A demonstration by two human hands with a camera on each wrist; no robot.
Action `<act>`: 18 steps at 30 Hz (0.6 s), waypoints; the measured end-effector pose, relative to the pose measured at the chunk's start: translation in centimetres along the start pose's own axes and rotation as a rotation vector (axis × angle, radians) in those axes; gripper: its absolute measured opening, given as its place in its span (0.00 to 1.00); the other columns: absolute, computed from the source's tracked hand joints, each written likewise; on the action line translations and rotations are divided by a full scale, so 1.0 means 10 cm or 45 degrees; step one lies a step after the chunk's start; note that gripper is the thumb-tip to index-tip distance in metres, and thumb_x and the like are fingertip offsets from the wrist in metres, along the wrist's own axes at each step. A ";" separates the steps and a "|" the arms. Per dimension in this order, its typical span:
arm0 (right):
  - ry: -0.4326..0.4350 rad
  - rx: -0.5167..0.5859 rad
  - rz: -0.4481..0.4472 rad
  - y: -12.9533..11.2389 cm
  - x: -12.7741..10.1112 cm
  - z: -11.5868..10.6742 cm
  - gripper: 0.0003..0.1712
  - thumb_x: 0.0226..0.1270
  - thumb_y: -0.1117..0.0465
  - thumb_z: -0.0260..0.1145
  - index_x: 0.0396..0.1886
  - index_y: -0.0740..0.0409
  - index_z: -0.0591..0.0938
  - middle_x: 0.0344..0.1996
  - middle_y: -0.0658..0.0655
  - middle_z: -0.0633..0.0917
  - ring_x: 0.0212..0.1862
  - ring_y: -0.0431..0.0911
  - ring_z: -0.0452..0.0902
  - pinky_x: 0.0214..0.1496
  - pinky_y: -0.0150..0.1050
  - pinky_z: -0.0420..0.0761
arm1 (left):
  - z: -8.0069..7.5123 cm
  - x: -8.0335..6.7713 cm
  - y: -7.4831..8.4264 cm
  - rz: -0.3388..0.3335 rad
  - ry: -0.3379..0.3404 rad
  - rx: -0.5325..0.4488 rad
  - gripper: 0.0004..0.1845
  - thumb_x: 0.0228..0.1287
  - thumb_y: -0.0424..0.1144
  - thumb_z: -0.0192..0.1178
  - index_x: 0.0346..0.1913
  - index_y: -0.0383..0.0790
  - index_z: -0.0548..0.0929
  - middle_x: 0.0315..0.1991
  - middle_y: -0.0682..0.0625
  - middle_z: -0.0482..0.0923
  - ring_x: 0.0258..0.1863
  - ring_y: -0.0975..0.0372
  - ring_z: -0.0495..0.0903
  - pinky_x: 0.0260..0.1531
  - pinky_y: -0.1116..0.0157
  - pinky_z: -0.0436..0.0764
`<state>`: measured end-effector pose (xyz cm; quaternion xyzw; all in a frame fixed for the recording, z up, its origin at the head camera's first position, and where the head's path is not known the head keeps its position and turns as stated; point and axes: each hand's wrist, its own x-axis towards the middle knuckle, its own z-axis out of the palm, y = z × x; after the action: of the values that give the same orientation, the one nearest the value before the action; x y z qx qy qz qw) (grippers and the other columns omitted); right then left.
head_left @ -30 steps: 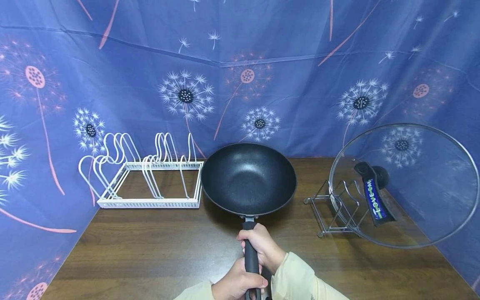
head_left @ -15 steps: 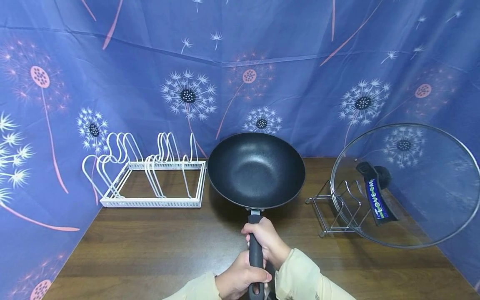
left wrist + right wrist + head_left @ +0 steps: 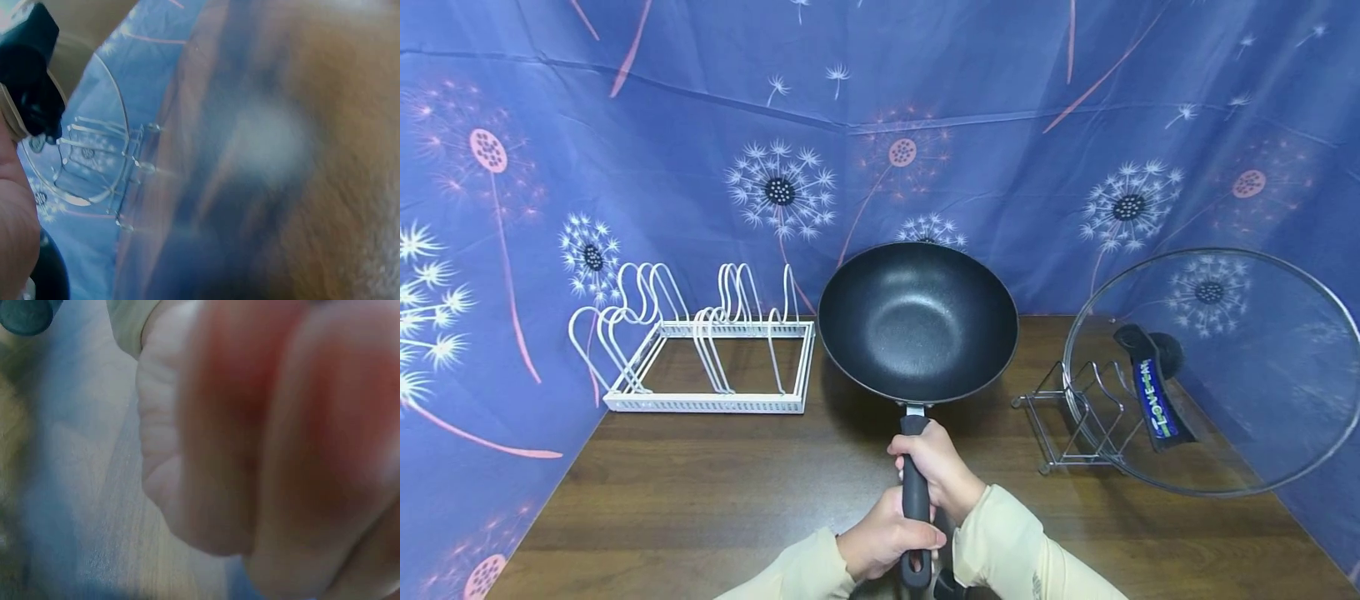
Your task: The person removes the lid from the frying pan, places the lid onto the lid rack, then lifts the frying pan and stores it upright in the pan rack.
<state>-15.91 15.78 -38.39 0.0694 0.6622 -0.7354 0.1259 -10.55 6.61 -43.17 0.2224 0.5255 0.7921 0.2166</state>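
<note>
A black non-stick wok (image 3: 917, 321) is held above the wooden table (image 3: 700, 492), tilted with its bowl facing me. Both hands grip its black handle (image 3: 914, 492): my right hand (image 3: 934, 463) is higher up near the bowl, my left hand (image 3: 883, 543) lower near the handle's end. In the right wrist view only blurred fingers (image 3: 269, 425) fill the frame. The left wrist view is blurred and shows the glass lid (image 3: 75, 156) over the table.
A white wire rack (image 3: 700, 350) stands at the back left of the table. At the right a large glass lid (image 3: 1213, 371) with a black knob leans in a metal wire stand (image 3: 1075, 417). A blue dandelion-print cloth (image 3: 880, 125) walls the table in.
Both hands have lifted the wok up and slightly to the right, away from the table. The rack and the lid have not moved.
</note>
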 end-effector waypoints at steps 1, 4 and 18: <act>0.001 -0.005 -0.005 0.00 0.01 0.00 0.22 0.47 0.75 0.58 0.42 0.68 0.62 0.14 0.52 0.69 0.14 0.37 0.65 0.17 0.28 0.69 | -0.02 0.01 -0.01 0.006 -0.006 0.011 0.17 0.48 0.22 0.55 0.32 0.11 0.58 0.19 0.57 0.71 0.18 0.71 0.77 0.23 0.75 0.76; 0.000 -0.017 -0.015 0.00 0.03 -0.01 0.24 0.46 0.76 0.58 0.44 0.68 0.61 0.15 0.53 0.69 0.14 0.37 0.65 0.17 0.28 0.69 | -0.06 0.04 -0.05 0.029 -0.021 0.039 0.17 0.48 0.21 0.55 0.31 0.10 0.59 0.19 0.58 0.71 0.18 0.72 0.77 0.24 0.75 0.76; -0.003 -0.039 -0.035 -0.06 0.07 -0.03 0.26 0.45 0.76 0.59 0.46 0.69 0.60 0.19 0.55 0.71 0.15 0.38 0.66 0.17 0.28 0.70 | -0.07 0.12 -0.06 0.076 -0.013 0.083 0.16 0.48 0.22 0.56 0.29 0.11 0.60 0.18 0.57 0.72 0.18 0.72 0.77 0.23 0.75 0.75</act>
<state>-16.74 16.10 -38.07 0.0575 0.6742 -0.7269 0.1177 -11.89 6.98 -43.86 0.2492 0.5431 0.7795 0.1881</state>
